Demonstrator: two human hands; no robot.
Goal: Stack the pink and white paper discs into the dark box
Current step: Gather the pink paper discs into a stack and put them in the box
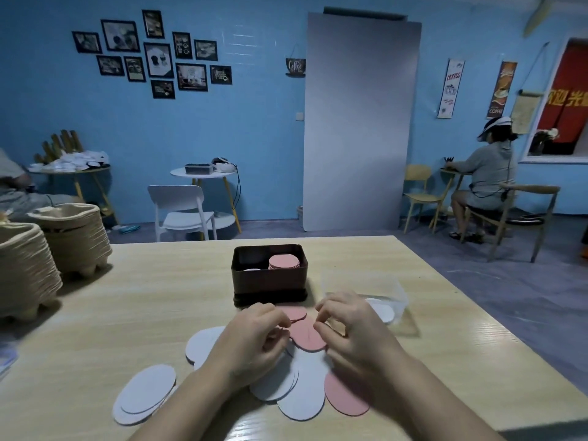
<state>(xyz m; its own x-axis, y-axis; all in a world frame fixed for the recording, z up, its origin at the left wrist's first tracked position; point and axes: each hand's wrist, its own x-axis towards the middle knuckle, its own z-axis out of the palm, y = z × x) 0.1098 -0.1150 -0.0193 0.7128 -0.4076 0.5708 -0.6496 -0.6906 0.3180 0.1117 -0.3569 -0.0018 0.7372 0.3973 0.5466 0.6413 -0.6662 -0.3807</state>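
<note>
where the left hand (pixel 254 340) curls, pink discs (pixel 307 338) lie.

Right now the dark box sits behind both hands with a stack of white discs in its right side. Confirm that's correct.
One thing is wrong: in the head view the stack in the right side of the dark box is of pink discs, not white. The box does sit behind the left hand and right hand, which hold a loose pink disc.

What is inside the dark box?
A stack of pink discs at right, a white disc edge at left; the dark box hides anything lower behind its front wall.
</note>
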